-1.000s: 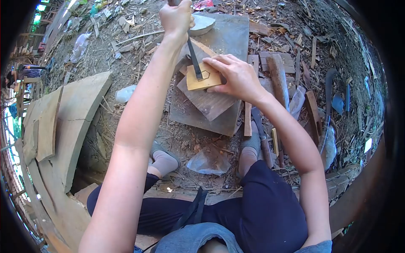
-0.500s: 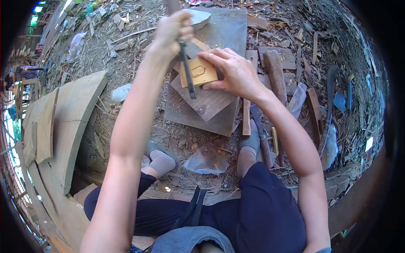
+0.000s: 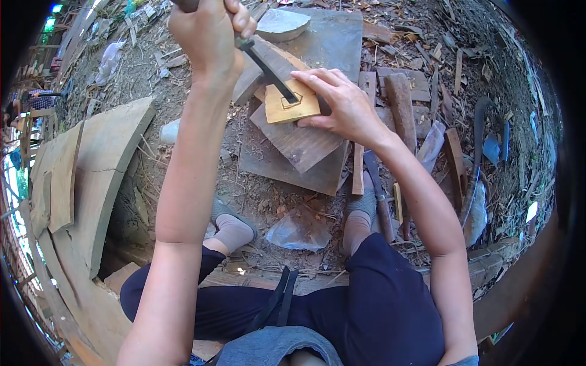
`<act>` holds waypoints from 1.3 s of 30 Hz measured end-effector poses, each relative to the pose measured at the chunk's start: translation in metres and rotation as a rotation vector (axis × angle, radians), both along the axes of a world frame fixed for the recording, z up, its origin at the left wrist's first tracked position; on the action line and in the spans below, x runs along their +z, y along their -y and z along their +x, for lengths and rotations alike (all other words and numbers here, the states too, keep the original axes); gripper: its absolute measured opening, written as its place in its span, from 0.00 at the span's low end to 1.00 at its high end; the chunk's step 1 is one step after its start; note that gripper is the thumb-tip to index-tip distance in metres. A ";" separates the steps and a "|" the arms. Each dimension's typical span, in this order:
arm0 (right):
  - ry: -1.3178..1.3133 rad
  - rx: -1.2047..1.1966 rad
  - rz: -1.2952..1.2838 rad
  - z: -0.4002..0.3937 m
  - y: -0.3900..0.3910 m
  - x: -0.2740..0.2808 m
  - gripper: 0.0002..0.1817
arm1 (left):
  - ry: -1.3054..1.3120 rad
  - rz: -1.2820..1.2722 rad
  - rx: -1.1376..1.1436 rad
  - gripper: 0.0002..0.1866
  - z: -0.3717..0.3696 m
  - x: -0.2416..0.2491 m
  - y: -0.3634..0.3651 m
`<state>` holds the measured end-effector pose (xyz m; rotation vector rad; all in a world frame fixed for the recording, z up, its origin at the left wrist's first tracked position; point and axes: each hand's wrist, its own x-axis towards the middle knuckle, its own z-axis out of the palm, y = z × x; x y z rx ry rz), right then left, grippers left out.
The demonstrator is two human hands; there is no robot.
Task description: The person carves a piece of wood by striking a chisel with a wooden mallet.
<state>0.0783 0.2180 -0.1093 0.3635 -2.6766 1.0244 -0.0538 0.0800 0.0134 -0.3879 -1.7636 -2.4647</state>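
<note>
My left hand [image 3: 210, 46] grips the handle of a long chisel [image 3: 268, 68], fingers wrapped tight around it. The chisel's dark blade slants down, and its tip rests on a small yellow wooden block [image 3: 274, 112] inside a pointed outline on the top face. From the right side, my right hand [image 3: 347, 105] holds the wooden block, fingers over the far edge and thumb at the near edge. Under the block lie wooden boards, including a worn brown board [image 3: 299, 145] set at an angle on a larger grey board [image 3: 332, 46].
A pale wood slab [image 3: 284, 24] lies beyond the block. Big curved planks [image 3: 116, 158] lean at left. On the right are a wooden billet [image 3: 400, 110], a curved-bladed tool [image 3: 479, 125] and scraps. A plastic bag [image 3: 299, 229] lies between my feet.
The chisel has swung from lying across the block to its tip meeting the outline. My left hand has moved left and nearer the camera. My right hand and the block shifted slightly right.
</note>
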 end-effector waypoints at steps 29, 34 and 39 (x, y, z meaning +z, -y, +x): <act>-0.034 -0.005 0.007 -0.001 0.001 -0.002 0.45 | -0.015 -0.079 0.040 0.09 0.006 0.000 0.000; -0.038 0.011 -0.007 0.000 -0.001 -0.002 0.44 | -0.079 -0.098 0.058 0.09 0.010 -0.004 -0.003; -0.006 0.009 0.002 0.002 0.001 0.002 0.43 | -0.147 -0.060 0.045 0.08 0.022 -0.003 0.000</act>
